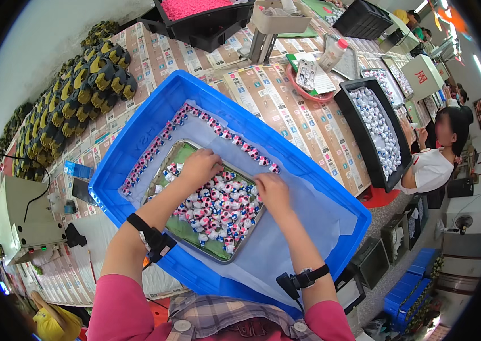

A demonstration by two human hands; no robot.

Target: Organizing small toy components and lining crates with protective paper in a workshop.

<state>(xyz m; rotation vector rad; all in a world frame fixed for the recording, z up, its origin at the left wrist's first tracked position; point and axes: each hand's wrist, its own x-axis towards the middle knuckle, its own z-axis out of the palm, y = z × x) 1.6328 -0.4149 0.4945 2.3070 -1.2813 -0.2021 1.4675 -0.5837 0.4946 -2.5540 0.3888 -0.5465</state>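
A metal tray (226,260) with a green lining holds a heap of small white, pink and blue figurines (218,207). It rests inside a large blue plastic bin (331,211) lined with white sheeting (308,219). My left hand (201,167) is over the tray's far side, its fingers curled down at the heap; whatever they hold is hidden. Beside the tray's right edge, my right hand (274,192) has its fingers drawn together near the end of a row of figurines (240,142). Its fingertips' contents are too small to make out. Another row (151,153) lines the bin's left side.
Yellow-and-black parts (81,85) are piled at the left, above a pale machine box (27,221). A black crate of white-and-blue pieces (374,133) stands at the right, beside a seated person (436,153). A pink basket (308,91) and a black bin of pink pieces (201,25) lie beyond.
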